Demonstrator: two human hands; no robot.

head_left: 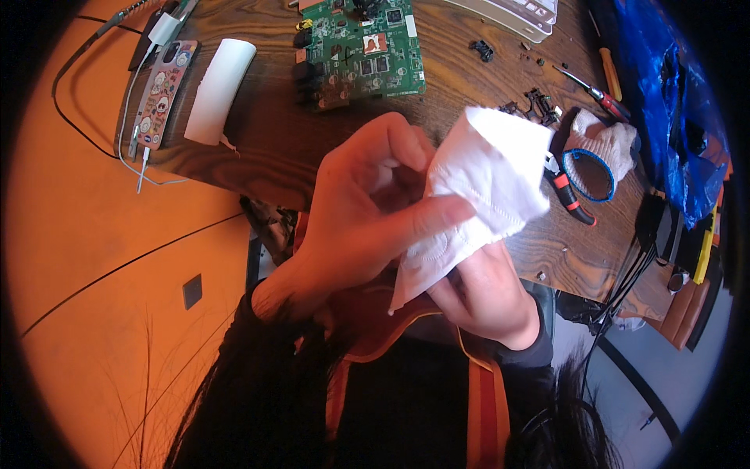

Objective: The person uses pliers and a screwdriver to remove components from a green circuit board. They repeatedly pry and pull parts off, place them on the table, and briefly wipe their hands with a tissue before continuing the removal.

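Both of my hands are at a white tissue (488,176) with embossed lines, raised over the near edge of the table. My left hand (367,199) is closed on the tissue's left side, its thumb lying across the front and its fingers curled behind. From below, my right hand (488,289) reaches up behind the sheet and grips it. Most of the right fingers are hidden by the tissue. One corner hangs down between my wrists.
The wooden table (273,156) bears a green circuit board (367,55), a white paper roll (221,92) and a stickered phone (162,98) on a cable. To the right are red-black pliers (574,199), a glove (605,144), a screwdriver (598,94) and a blue plastic bag (672,102).
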